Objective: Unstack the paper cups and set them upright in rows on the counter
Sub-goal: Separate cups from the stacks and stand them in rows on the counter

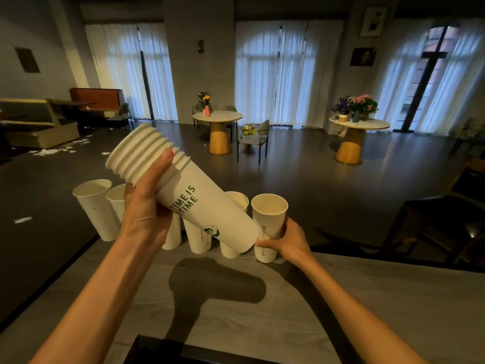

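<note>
My left hand (147, 206) grips the stack of cups (183, 187) just below its ribbed band of rims, thumb lying along the near side and fingers curled round the far side out of my sight. The stack is tilted, its open rims up and to the far left, its closed bottom pointing down and right, so it crosses in front of the row of cups standing on the bench (367, 298). My right hand (284, 241) is lower and to the right, wrapped round the lower half of the rightmost cup (269, 222), which stands upright with its base on the bench at the far edge. The bottom of the stack ends right beside that cup and my right thumb; I cannot tell whether they touch. The row runs left from there along the far edge of the bench: one cup (233, 248) mostly hidden behind the stack, two more cups showing only their lower parts below it, then another behind my left wrist, and the leftmost cup (95, 206) standing clear, all upright with open mouths up. The stack and my arms throw a dark shadow on the grey wood-grain bench nearer to me.
</note>
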`<state>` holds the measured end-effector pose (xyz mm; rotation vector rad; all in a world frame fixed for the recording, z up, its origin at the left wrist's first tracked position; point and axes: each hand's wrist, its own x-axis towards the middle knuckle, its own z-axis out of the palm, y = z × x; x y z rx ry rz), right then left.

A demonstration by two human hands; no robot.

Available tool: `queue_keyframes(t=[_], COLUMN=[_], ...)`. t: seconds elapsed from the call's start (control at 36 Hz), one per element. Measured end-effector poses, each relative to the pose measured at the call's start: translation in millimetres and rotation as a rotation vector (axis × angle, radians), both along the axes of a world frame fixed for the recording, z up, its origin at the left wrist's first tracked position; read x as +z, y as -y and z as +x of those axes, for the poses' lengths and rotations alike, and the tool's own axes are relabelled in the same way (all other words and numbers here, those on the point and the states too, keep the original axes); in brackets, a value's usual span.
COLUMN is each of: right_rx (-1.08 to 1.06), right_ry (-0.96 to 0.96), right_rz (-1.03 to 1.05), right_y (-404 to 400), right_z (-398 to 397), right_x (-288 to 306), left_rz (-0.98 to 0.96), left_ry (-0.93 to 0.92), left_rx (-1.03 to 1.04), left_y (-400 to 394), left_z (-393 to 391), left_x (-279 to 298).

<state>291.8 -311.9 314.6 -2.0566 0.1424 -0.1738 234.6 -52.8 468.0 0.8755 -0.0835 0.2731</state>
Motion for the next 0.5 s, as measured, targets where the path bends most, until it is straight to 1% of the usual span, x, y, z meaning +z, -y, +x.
queue_keyframes(t=[0.17, 0.28, 0.33, 0.39, 0.42, 0.47, 0.5], right_rx=[-0.013, 0.077, 0.094, 0.008, -0.061, -0.169, -0.169], right_ry=[-0.021, -0.03, -0.06, -0.069, -0.033, 0.086, 0.116], right_rz=[-0.047, -0.049, -0.092, -0.124, -0.122, -0.047, 0.032], right_y=[3, 16, 29, 47, 57, 70, 75], right_z=[8, -4, -11, -24, -32, -50, -59], right_x=[-5, -7, -6, 0, 5, 21, 31], left_rz=[0.058, 0.09, 0.083, 0.073, 0.071, 0.061, 0.052], left_ry=[-0.003, -0.02, -0.036, -0.05, -0.058, -0.067, -0.09], left_rx=[-0.075, -0.146, -0.16, -0.188, -0.206, -0.272, -0.305], left_y=[20, 41, 53, 66, 72, 85, 92], left_z=[-1, -6, -10, -14, -16, -22, -26], left_x=[-12, -18, -19, -20, -22, -22, -21])
